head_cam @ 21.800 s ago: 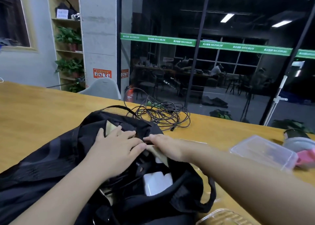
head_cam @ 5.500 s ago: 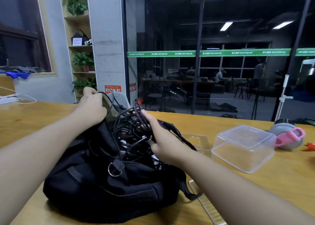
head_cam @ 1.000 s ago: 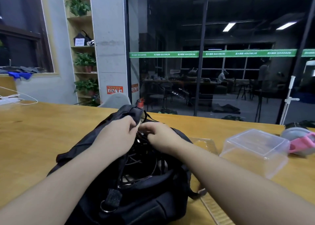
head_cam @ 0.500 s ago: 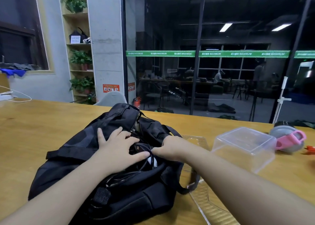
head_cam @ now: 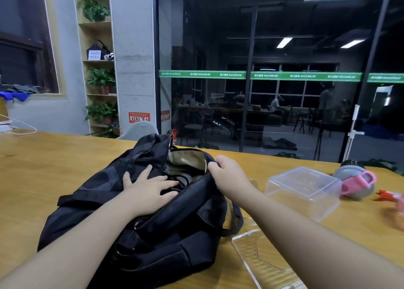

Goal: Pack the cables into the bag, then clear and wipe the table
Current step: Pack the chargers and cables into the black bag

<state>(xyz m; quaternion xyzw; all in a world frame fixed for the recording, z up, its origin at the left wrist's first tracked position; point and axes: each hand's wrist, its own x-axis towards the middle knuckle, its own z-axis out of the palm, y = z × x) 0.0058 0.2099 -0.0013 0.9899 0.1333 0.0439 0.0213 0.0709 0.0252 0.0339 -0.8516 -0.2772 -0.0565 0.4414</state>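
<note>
Both hands are working at the mouth of the black bag (head_cam: 140,229), which is lying on its side on the wooden worktop (head_cam: 39,170), near the middle of the scene. The left hand (head_cam: 148,192) is lying flat with fingers spread and fairly straight, pressing down on the dark cables (head_cam: 180,179) that are showing inside the opening, just left of the zip edge. The right hand (head_cam: 229,175) is sitting at the far right rim of the opening, its fingers curled over the edge of the fabric and pinching it, so that the tan lining (head_cam: 188,160) is showing behind. A black strap (head_cam: 237,221) is looping out from the bag's right side onto the worktop.

Right of the bag, a clear plastic box (head_cam: 303,190) is standing upside down, apart from the bag. Nearer, a flat clear lid (head_cam: 262,258) is lying on the worktop just beside the bag's near right corner. Farther right, a grey round item with a pink band (head_cam: 356,179) is resting close to the box, and a small red and white object (head_cam: 387,194) is lying just beyond it. At the far left edge, a white cable (head_cam: 19,129) is trailing across the worktop. Behind the worktop, shelves with potted plants (head_cam: 100,78) are standing beside a dark glass wall (head_cam: 262,70).
</note>
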